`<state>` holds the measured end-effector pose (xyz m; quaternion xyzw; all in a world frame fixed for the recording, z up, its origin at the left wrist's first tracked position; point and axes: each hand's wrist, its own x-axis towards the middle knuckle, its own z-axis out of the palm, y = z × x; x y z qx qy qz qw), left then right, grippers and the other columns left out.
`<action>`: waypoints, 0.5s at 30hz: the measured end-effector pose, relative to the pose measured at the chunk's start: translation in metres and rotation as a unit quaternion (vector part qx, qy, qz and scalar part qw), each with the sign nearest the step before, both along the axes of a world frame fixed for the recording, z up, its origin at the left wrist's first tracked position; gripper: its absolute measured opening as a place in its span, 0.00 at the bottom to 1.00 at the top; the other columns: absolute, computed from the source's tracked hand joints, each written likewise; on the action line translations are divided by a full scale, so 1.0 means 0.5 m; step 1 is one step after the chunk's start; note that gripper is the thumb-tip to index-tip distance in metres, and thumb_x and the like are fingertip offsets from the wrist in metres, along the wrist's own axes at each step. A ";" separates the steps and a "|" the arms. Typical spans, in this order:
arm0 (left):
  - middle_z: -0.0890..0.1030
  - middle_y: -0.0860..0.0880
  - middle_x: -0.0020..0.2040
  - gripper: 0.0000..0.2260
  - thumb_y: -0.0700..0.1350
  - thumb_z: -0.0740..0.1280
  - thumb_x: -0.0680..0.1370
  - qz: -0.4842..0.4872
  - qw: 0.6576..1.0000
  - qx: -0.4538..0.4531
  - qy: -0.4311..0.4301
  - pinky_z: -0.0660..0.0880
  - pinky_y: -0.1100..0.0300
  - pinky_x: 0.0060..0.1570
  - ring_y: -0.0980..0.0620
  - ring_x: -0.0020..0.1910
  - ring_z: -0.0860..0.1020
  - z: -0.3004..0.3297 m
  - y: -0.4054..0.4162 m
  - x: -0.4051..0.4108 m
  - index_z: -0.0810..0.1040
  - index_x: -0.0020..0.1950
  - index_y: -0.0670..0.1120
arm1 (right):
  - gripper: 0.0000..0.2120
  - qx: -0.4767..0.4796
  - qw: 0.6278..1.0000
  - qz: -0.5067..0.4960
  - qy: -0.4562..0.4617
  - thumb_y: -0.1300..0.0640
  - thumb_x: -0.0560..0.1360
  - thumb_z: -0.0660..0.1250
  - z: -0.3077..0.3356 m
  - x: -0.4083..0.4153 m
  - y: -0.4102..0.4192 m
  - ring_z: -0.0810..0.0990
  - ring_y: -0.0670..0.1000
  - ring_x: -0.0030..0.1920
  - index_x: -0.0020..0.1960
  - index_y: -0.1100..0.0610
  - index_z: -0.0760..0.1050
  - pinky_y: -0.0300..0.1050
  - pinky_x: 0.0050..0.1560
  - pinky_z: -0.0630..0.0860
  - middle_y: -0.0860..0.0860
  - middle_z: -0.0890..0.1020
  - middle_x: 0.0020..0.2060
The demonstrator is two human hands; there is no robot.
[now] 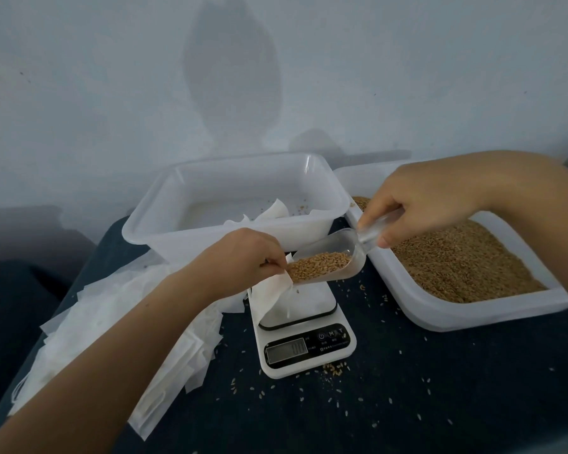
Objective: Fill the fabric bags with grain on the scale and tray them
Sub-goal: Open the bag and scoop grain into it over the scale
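now the left hand [243, 257] pinches the mouth of a white fabric bag [271, 290] standing on the scale [304, 342]. right hand [420, 204], fingers curled round the handle, tips a clear scoop [328, 260] of grain [318, 265] at the bag's opening. grain tray [440, 309] right, white tub [236, 204] far, spare bags [118, 326] left.

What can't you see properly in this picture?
- Head view: the number on the scale display is too blurred to read.
- The inside of the fabric bag is hidden by its own cloth and the scoop.
- The near wall of the deep tub hides most of its floor.
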<state>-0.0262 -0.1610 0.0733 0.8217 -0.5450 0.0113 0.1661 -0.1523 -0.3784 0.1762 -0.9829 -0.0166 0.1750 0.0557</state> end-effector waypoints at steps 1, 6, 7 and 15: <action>0.83 0.54 0.43 0.04 0.42 0.69 0.74 0.000 1.000 -0.003 0.002 0.71 0.69 0.47 0.60 0.42 0.77 0.000 0.001 -0.001 0.84 0.44 0.47 | 0.11 -0.003 1.000 0.001 0.002 0.46 0.74 0.68 0.002 -0.001 0.002 0.80 0.47 0.49 0.57 0.39 0.79 0.51 0.57 0.75 0.45 0.83 0.48; 0.83 0.53 0.43 0.04 0.42 0.69 0.74 -0.004 1.000 -0.010 0.004 0.72 0.64 0.48 0.57 0.43 0.78 -0.001 0.000 -0.005 0.84 0.45 0.46 | 0.13 -0.028 1.000 -0.001 0.006 0.46 0.74 0.68 0.009 -0.001 0.010 0.80 0.47 0.50 0.59 0.40 0.78 0.51 0.58 0.75 0.46 0.84 0.49; 0.83 0.53 0.43 0.04 0.42 0.69 0.74 -0.004 1.000 -0.010 0.004 0.72 0.64 0.48 0.57 0.43 0.78 0.000 0.000 -0.005 0.84 0.45 0.46 | 0.14 -0.033 0.999 -0.001 0.007 0.46 0.74 0.68 0.011 -0.001 0.011 0.80 0.46 0.51 0.59 0.40 0.77 0.51 0.58 0.75 0.46 0.84 0.49; 0.83 0.53 0.44 0.04 0.42 0.69 0.74 -0.001 1.000 -0.011 0.004 0.72 0.65 0.49 0.57 0.43 0.78 0.001 -0.001 -0.006 0.84 0.45 0.45 | 0.13 -0.033 0.999 -0.007 0.008 0.46 0.74 0.69 0.018 0.001 0.012 0.80 0.44 0.48 0.58 0.40 0.78 0.48 0.57 0.75 0.45 0.84 0.46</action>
